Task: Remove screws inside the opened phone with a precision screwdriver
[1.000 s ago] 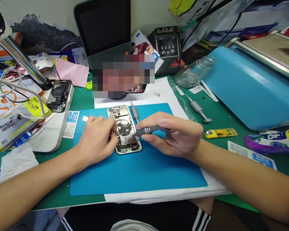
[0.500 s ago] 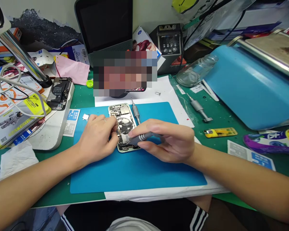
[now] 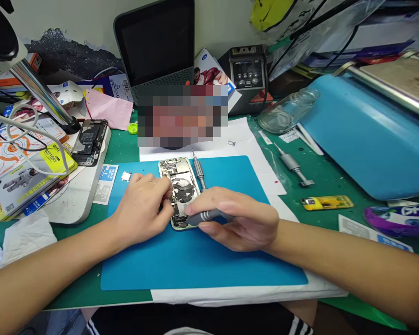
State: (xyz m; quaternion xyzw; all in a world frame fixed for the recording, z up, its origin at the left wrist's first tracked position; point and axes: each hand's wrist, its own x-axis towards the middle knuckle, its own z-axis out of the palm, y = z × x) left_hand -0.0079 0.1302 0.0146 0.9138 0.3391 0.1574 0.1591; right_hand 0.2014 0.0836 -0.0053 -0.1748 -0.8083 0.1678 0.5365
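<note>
An opened phone (image 3: 183, 188), its inner parts bare, lies on the blue mat (image 3: 202, 265). My left hand (image 3: 145, 204) is closed, thumb and curled fingers against the phone's left edge. In my right hand (image 3: 242, 216) is a grey screwdriver (image 3: 209, 215), held slanted over the phone's lower end; its tip is hidden. A second grey screwdriver (image 3: 198, 170) lies along the phone's right side, partly behind my right hand. Left of the phone, a small metal plate (image 3: 126, 176) rests on the mat, near my left hand.
Another opened phone (image 3: 89, 142) sits on a white stand at the left, beside boxes and a lamp post (image 3: 43, 88). To the right are a third screwdriver (image 3: 292, 163), a yellow lighter (image 3: 328, 202) and a glass jar (image 3: 288, 111). A dark screen (image 3: 155, 44) stands at the back.
The camera view has shifted, so the bench sits slightly lower in the picture. Both hands keep nearly the same places at the phone, the screwdriver still in my right hand.
</note>
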